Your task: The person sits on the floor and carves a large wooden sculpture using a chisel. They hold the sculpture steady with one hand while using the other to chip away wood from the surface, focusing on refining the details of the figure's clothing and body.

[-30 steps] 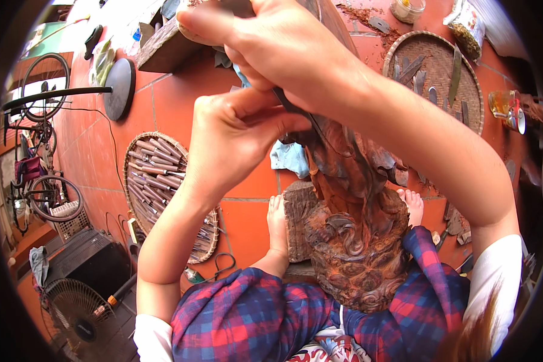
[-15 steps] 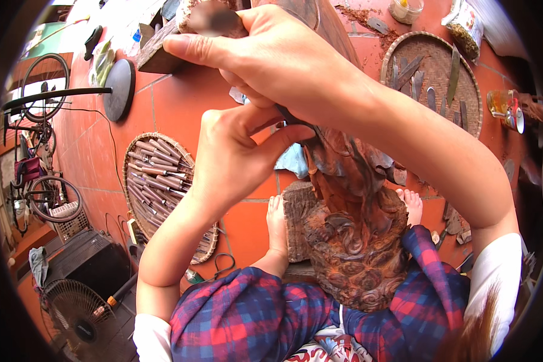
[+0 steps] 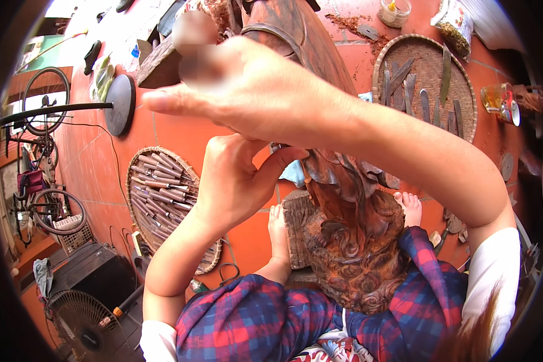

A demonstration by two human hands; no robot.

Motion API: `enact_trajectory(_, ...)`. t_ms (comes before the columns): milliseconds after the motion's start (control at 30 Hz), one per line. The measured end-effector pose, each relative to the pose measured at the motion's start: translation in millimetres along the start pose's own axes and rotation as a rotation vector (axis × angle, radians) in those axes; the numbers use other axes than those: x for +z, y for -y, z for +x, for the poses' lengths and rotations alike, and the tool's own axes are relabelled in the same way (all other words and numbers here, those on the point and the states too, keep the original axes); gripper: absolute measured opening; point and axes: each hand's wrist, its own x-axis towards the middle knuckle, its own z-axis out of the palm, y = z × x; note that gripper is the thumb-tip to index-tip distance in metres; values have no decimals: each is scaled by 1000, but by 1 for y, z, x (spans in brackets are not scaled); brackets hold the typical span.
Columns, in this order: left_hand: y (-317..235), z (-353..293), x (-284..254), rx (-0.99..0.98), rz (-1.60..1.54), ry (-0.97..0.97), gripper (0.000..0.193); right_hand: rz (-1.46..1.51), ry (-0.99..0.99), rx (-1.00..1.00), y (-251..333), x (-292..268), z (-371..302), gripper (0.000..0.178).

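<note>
A dark reddish-brown wood carving with curling, petal-like relief rises between my knees and stretches away under my arms. My left hand is closed beside its carved folds, thumb tip against or very near the wood; whatever it pinches is mostly hidden. Across and above it reaches my right hand, fingers curled under and thumb pointing left. A blurred patch by its knuckles and the hand itself hide what it grips. Beyond it the smoother wooden length of the carving continues.
Left, a round woven tray holds several wooden-handled carving tools. Right, another woven tray carries flat blades. A wood block stands by my left foot. A fan, bicycle and glass mug are around.
My right hand has shifted slightly left and down, covering more of my left hand. The left hand has dropped slightly. The whole view has shifted a little.
</note>
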Motion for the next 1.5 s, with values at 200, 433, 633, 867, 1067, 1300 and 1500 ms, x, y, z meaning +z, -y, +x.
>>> enact_trajectory(200, 11, 9, -3, -65, -113, -40, 13, 12, -58, -132, -5, 4, 12, 40)
enact_trajectory(433, 12, 8, -2, -67, -33, -77, 14, 22, -41, -145, -2, 4, 12, 37)
enact_trajectory(633, 11, 2, 4, -23, -15, -88, 14, 5, -2, -98, -3, 1, 5, 34)
enact_trajectory(867, 12, 0, 6, 67, 49, -59, 14, 19, 26, -47, -1, 1, -1, 39)
enact_trajectory(1067, 13, 2, 6, 141, 13, -78, 13, 13, 74, 22, 2, 2, 4, 40)
enact_trajectory(1300, 8, 6, 2, 47, 32, -73, 13, 63, 21, -22, 2, 4, 8, 36)
enact_trajectory(1500, -2, 9, -2, -222, 86, -2, 13, 98, 39, -93, 4, -3, 10, 39)
